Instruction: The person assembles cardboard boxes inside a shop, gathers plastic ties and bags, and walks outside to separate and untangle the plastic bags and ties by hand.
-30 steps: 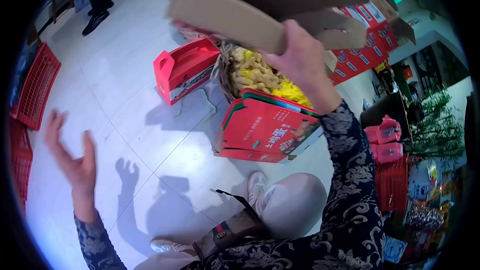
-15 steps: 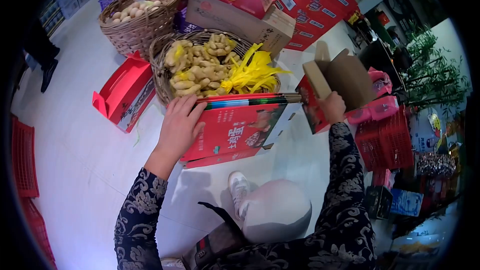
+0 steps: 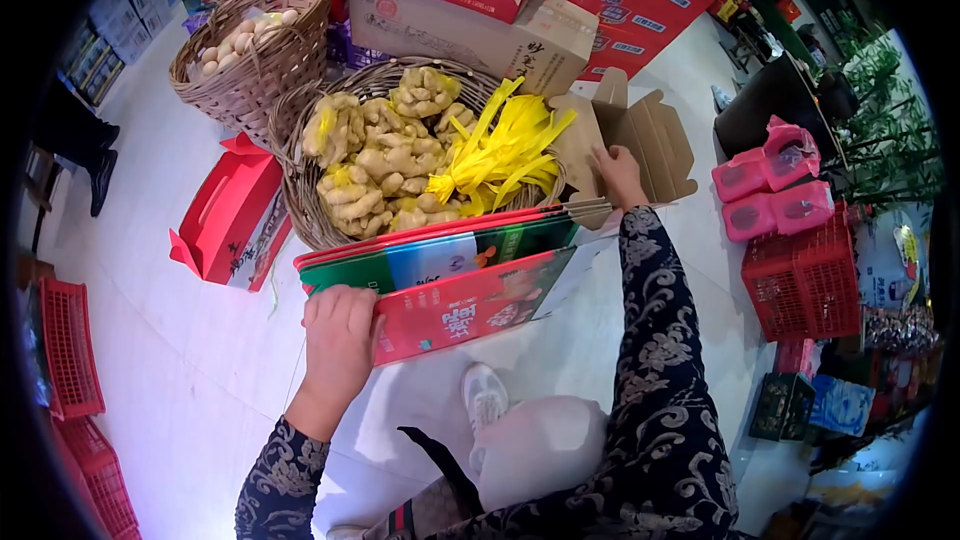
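My left hand [image 3: 342, 340] is closed on the left end of the front red flattened carton [image 3: 450, 315]. This carton leans toward me, apart from the other flattened cartons [image 3: 430, 258] standing behind it, which show red, green and blue. My right hand [image 3: 622, 178] is closed on the near side of an open cardboard box [image 3: 655, 145] with its brown flaps up. Just beyond the flattened cartons sits a wicker basket [image 3: 296, 195] of ginger [image 3: 400, 155] in yellow netting, with a bundle of yellow mesh bags [image 3: 510, 155] at its right.
A red handled carton [image 3: 232, 215] is on the floor at left. Behind it stands a wicker basket [image 3: 245, 80] of eggs [image 3: 240, 38]. Stacked boxes [image 3: 450, 25] rise at the back. Pink packs [image 3: 775, 185] top a red crate [image 3: 800, 275] at right. A person's leg [image 3: 90, 150] shows at far left.
The front carton has tipped toward me, opening a gap from the others. My left hand came down and toward me with it. My right hand shifted the open box left and away from me.
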Demonstrator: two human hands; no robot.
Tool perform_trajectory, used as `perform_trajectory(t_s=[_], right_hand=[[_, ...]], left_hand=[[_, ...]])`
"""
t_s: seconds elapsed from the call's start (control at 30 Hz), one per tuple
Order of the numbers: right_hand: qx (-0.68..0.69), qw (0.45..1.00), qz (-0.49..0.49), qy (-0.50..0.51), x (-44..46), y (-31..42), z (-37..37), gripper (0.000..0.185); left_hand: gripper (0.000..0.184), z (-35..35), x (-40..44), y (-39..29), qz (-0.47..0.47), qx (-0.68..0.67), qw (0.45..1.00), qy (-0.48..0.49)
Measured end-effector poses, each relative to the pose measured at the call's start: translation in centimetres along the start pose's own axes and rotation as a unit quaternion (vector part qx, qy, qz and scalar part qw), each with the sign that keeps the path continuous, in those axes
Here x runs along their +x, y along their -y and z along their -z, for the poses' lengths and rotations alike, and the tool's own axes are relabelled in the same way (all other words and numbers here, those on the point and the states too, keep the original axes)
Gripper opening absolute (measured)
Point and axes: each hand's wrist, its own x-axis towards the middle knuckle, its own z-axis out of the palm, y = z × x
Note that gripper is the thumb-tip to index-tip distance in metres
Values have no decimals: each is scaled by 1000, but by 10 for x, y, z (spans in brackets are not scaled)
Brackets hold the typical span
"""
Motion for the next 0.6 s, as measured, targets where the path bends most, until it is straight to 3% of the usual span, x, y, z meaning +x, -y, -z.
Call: perform_trajectory(t_s=[0.13, 0.2, 0.4, 0.47, 0.5, 0.53, 0.6], right_hand=[[190, 978, 73, -46, -20, 50, 44, 35], [262, 954, 138, -34, -45, 81, 60, 27], [335, 879, 252, 227, -155, 192, 95, 23], [257, 810, 280, 446, -192, 230, 113, 26], [197, 746, 316, 552, -209, 249, 124, 31], [155, 689, 407, 580, -226, 262, 123, 28], [36, 666, 486, 565, -262, 284, 110, 24]], left_hand=[[34, 24, -4, -6, 10, -51, 996, 70], [29, 24, -11, -5, -26, -21, 999, 10], [18, 34, -56, 5, -27, -62, 997, -23], [17, 52, -67, 21, -13, -106, 993, -45], [13, 63, -74, 33, 0, -87, 995, -56], [11, 79, -80, 44, 16, -67, 997, -37], [8, 116, -93, 64, 39, -34, 999, 3]])
